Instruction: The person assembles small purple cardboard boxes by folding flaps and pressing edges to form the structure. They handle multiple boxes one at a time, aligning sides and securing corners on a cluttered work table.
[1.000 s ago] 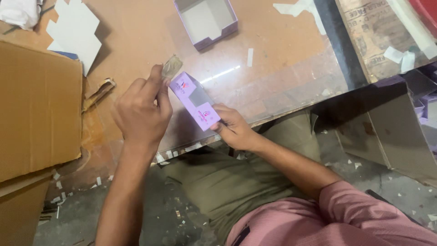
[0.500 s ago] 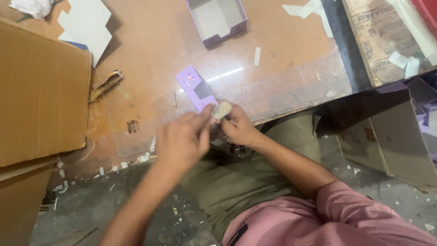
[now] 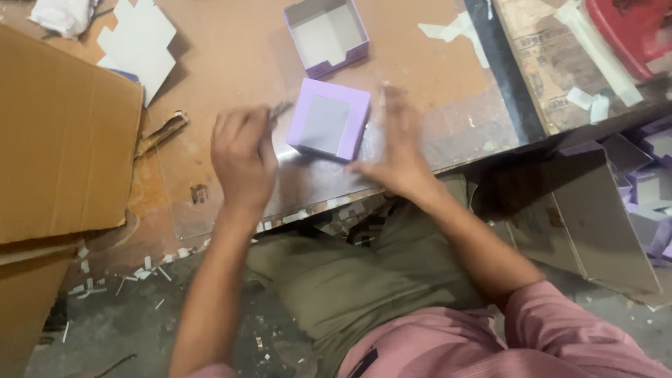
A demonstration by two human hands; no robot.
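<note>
A small purple box [image 3: 329, 119] lies on the brown table [image 3: 231, 63], between the two hands. The left hand [image 3: 241, 157] is curled around a thin tool [image 3: 280, 110] just left of the box. The right hand [image 3: 395, 147], blurred, is spread flat beside the box's right edge. A second open box [image 3: 327, 35] sits farther away.

A square lilac box [image 3: 327, 120] lies flat on the table [image 3: 231, 63]. Just beyond it sits a second lilac box [image 3: 326, 35], open with grey inside. Left of it, a big brown carton [image 3: 59, 140].
</note>
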